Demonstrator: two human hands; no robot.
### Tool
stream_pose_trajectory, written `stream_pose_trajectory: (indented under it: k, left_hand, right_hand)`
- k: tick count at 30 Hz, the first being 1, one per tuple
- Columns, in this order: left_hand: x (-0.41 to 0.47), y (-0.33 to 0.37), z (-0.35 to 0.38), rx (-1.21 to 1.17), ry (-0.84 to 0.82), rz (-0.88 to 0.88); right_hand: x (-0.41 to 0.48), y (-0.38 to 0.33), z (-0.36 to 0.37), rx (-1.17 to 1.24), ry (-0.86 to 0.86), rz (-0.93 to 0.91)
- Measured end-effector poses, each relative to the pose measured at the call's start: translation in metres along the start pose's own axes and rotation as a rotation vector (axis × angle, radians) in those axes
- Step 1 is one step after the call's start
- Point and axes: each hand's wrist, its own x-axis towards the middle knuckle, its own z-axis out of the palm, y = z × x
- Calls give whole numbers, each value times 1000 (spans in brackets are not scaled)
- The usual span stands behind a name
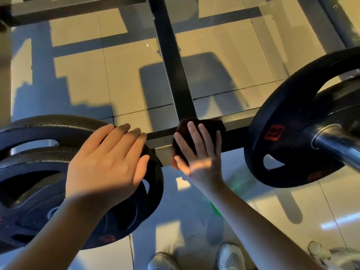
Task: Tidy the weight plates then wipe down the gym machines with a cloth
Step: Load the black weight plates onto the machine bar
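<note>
Several glossy, seemingly beige floor tiles (126, 78) underlie the machine frame (172, 65).

Both arms reach forward from the bottom edge, bare to the wrist. The left forearm comes up from the lower left corner, and the right from the lower right, slanting inward. The left hand (105, 162) lies palm down, back to the camera, with its fingers (124, 133) straight, close together and pointing up and to the right. Its thumb is tucked along the right side. It rests flat on a plate (153, 184). The right hand (198, 152) is also palm down. Its fingers (194, 133) are straight and fanned apart, pointing away, with the thumb spread out to the left. It presses flat on a cloth (216, 124). The hands are near each other but apart.
</note>
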Motion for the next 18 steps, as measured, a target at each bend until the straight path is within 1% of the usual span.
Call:
stream_pose_trajectory:
  k: [3,5,7,9,10,11,13,16,17,18]
  left_hand:
    - [1,1,-2,-9,-2,-3]
    - [1,2,-2,-11,0,-4]
    - [1,1,-1,-13,3,-1]
    - [0,0,0,-11,3,0]
    - [-1,0,1,-9,2,0]
    - [-1,0,1,-10,-1,2]
    - [0,1,0,-13,-5,2]
    - [0,1,-1,-18,-15,-2]
    - [0,1,0,-19,-12,-3]
    - [-1,1,0,-19,-7,-4]
  right_hand:
    - [-18,25,-8,-27,-22,-127]
    - [-27,44,-18,-72,-56,-165]
    - [-20,46,-20,-73,-80,-98]
    - [-4,24,-13,-27,-48,37]
    - [2,11,-8,-2,-35,58]
    - [5,0,-6,12,-35,38]
    - [2,-2,-7,15,-67,-62]
    - [-1,24,-20,1,-102,-205]
    - [1,29,-21,-7,-109,-207]
    - [4,27,-21,-2,-107,-169]
